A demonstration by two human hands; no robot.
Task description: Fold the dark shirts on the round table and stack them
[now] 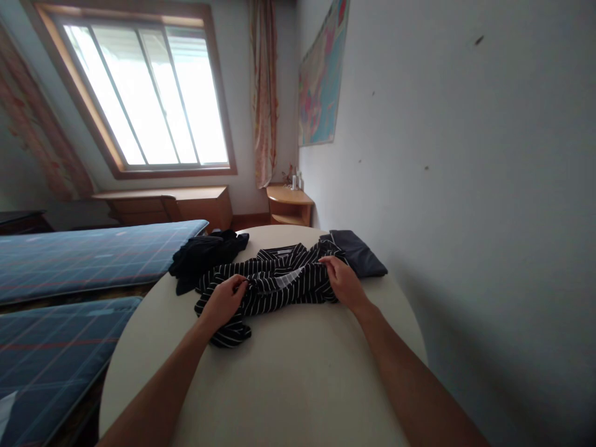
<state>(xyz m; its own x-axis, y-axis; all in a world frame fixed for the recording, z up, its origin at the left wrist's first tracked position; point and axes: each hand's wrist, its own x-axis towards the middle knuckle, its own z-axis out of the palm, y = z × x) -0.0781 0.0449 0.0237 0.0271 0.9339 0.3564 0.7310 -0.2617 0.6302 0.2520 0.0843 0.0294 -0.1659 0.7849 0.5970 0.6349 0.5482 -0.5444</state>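
A black shirt with white stripes (274,297) lies bunched across the round table, its collar toward the far side. My left hand (226,300) pinches the cloth at the shirt's left part, and a striped sleeve end hangs toward me below it. On the right, my right hand (342,280) grips the striped cloth between thumb and fingers. Between the hands the fabric sags, showing a pale inner strip. A crumpled black garment (205,253) sits at the back left, touching the shirt. Behind my right hand lies a folded dark grey garment (361,254).
The cream round table (288,379) stands close to a white wall on the right. Two beds with blue plaid mattresses (93,257) are on the left. Farther back are a wooden desk (186,194), a corner shelf (291,197) and a window.
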